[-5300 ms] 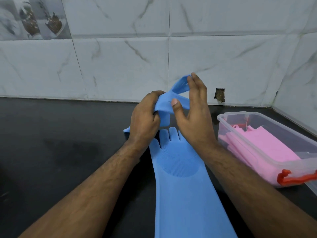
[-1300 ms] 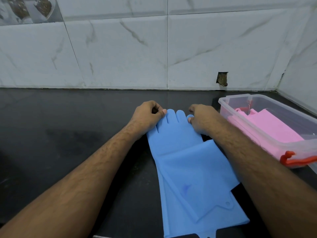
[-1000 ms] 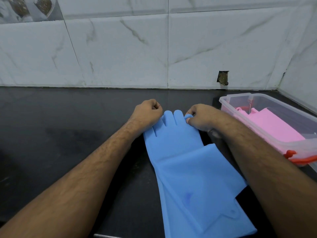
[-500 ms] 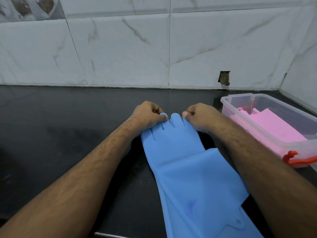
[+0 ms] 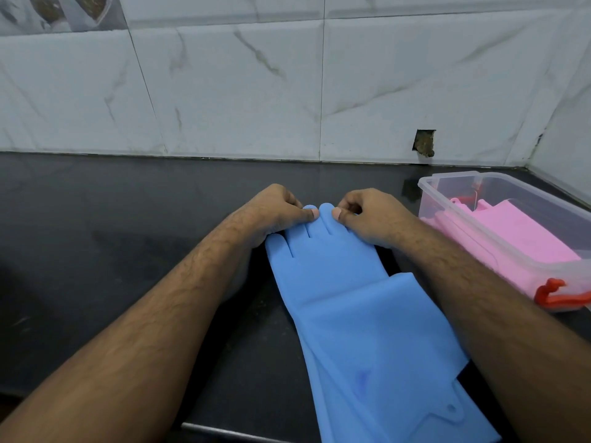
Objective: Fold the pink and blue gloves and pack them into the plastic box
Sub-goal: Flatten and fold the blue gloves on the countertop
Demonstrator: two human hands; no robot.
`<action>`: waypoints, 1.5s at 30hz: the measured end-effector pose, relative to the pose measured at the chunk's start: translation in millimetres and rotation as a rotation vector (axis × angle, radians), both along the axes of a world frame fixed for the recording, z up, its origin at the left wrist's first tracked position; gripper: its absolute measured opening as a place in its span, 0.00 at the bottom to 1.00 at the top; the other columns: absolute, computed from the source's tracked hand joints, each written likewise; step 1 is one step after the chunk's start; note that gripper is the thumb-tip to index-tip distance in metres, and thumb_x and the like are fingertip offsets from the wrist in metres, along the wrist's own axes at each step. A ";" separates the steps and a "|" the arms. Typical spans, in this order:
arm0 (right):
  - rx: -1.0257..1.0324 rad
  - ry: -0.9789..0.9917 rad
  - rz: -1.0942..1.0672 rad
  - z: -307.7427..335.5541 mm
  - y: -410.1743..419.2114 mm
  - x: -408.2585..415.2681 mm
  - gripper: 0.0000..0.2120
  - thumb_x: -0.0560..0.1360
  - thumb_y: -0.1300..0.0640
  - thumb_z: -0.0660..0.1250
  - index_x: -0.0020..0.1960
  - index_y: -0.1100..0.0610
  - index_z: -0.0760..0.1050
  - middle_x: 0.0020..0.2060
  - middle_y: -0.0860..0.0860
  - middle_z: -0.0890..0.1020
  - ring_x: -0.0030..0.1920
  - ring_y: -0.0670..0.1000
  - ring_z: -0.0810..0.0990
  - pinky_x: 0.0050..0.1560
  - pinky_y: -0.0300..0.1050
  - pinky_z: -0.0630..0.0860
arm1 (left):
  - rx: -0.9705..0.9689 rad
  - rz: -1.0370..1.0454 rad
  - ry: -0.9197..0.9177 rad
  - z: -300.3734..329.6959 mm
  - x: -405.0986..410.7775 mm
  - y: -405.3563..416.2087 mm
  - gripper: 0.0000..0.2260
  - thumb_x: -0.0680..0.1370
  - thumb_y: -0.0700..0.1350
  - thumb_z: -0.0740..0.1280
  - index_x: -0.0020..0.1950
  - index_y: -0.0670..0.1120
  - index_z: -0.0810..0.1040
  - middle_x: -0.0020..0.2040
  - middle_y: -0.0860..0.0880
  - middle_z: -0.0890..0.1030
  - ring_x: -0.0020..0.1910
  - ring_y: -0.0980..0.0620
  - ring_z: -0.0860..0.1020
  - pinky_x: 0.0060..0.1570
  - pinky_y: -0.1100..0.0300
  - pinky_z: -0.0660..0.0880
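Observation:
Two blue gloves [image 5: 358, 318] lie stacked flat on the black counter [image 5: 128, 238], fingers pointing to the wall, cuffs reaching the near edge. My left hand [image 5: 278, 215] pinches the glove fingertips from the left, thumb on top. From the right, my right hand [image 5: 367, 219] pinches the same fingertips, its fingers curled. The clear plastic box [image 5: 460, 203] stands at the right, holding the folded pink gloves [image 5: 524, 231].
A marble-tiled wall [image 5: 256, 91] runs along the back and turns at the right corner, with a small hole [image 5: 424, 142] above the counter. The box has a red latch [image 5: 553, 294] at its near end. A metal strip [image 5: 240, 433] edges the counter's front.
Earlier I held one blue glove up over the other; it has since come down on top of it. In the last second both hands closed in on the fingertips and drew together.

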State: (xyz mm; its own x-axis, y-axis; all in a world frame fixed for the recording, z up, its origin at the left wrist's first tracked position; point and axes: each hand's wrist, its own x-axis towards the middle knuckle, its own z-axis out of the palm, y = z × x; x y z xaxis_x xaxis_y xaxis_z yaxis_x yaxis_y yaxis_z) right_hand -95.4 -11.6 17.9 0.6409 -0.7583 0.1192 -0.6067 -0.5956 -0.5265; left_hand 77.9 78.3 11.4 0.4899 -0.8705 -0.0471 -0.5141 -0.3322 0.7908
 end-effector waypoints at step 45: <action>0.027 0.489 0.048 30.7 36.1 -7.4 0.12 0.82 0.50 0.63 0.48 0.59 0.75 0.39 0.53 0.79 0.33 0.51 0.76 0.29 0.42 0.73 | -0.519 0.506 0.411 -17.5 76.1 -18.3 0.14 0.78 0.52 0.70 0.40 0.47 0.68 0.40 0.47 0.70 0.41 0.47 0.69 0.45 0.53 0.71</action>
State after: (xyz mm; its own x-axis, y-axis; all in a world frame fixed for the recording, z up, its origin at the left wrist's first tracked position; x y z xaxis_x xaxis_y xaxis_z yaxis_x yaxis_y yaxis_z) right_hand -102.9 24.5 48.6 0.6513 -0.7249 -0.2243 -0.7587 -0.6192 -0.2024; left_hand 154.0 60.0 -6.0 0.8590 -0.5104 0.0396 -0.0382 0.0132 0.9992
